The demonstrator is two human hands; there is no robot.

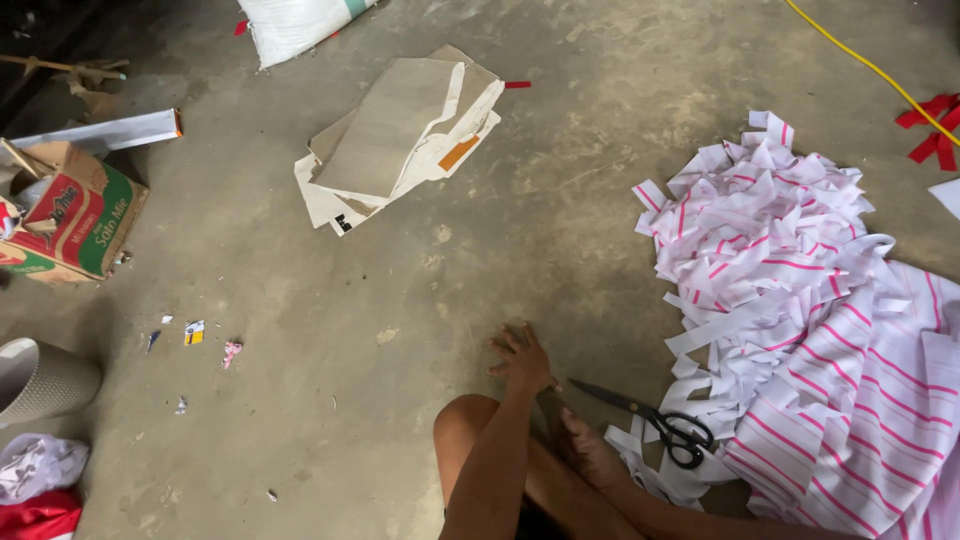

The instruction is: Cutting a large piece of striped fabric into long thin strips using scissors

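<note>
Nearest us, our left hand rests flat on the floor with fingers spread, holding nothing, the forearm crossing a bent knee. Our right hand is out of view, so we cannot tell how it is held. Just right of the hand lies a foot, and beside it the scissors, blades shut and pointing toward the hand, black handles resting on white strips.

Those blades sit close to bare toes and fingers; we judge a careless shift of the leg or a blind reach could catch the tips.

Further right spreads striped cloth, white with pink lines, and beyond it a heap of cut strips. The loose strips could slide underfoot or tangle in the handles.

Farther off lie flattened cardboard, a printed box at left, a white sack and a yellow cable.
</note>
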